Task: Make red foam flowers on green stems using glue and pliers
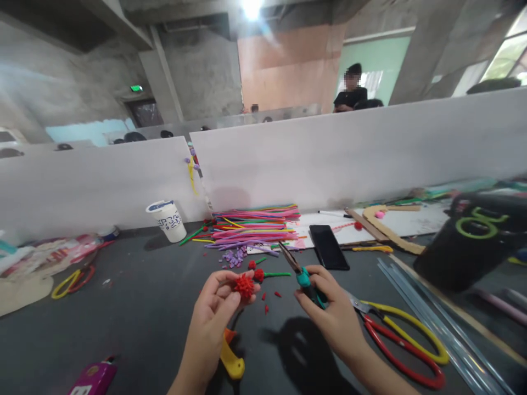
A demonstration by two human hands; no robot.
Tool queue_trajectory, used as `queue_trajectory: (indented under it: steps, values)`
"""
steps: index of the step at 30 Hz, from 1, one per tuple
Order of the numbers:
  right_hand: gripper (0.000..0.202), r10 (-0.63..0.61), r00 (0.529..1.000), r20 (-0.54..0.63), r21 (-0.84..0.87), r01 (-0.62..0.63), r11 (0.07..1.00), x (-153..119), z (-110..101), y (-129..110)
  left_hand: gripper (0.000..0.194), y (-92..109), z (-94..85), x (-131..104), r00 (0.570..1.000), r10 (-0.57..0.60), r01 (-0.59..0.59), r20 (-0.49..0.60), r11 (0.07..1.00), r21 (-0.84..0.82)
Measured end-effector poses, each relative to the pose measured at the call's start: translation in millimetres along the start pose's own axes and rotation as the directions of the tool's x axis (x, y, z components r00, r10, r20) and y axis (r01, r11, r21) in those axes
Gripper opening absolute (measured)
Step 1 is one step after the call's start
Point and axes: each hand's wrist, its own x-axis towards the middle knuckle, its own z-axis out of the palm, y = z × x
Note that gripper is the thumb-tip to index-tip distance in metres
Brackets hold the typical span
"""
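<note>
Between the thumb and fingers of my left hand (218, 307) is a red fuzzy pompom (244, 286). My right hand (329, 307) is wrapped round long-nose pliers (302, 274) with teal on the handles, their jaws pointing up and to the left, apart from the pompom. Just beyond my left hand lie two smaller red fuzzy balls, one (258, 275) on a green fuzzy stem (278, 274). Several small red bits (266, 309) are scattered on the dark table between my hands. A yellow-and-orange tool (233, 362), partly hidden, lies beside my left wrist.
Coloured pipe cleaners (255, 225) and purple snippets (234, 257) lie ahead. A phone (329, 247) and white cup (168, 220) are near the white partition (329, 153). Red-and-yellow scissors (405, 334), clear rods (436, 323) and a black container (469, 241) are right; a purple box (93, 378) is front left.
</note>
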Motion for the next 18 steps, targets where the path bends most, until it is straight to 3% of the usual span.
queue_trajectory:
  steps: [7, 12, 18]
  values:
    - [0.02, -0.059, 0.997, 0.049, -0.007, 0.06, 0.998, -16.3, 25.1, 34.4, 0.012, -16.7, -7.4, 12.2, 1.0, -0.008, 0.007, -0.007, 0.992, -0.122]
    - [0.018, -0.045, 0.997, 0.06, -0.023, 0.047, 0.999, -29.8, 22.4, 52.7, 0.015, -19.6, -10.5, 11.1, 0.998, -0.056, 0.049, -0.035, 0.981, -0.187]
    - [0.011, 0.007, 0.999, 0.035, -0.044, -0.005, 0.999, -30.9, 20.9, 52.3, 0.019, -26.5, -18.0, 14.6, 0.991, -0.119, 0.097, -0.062, 0.953, -0.286]
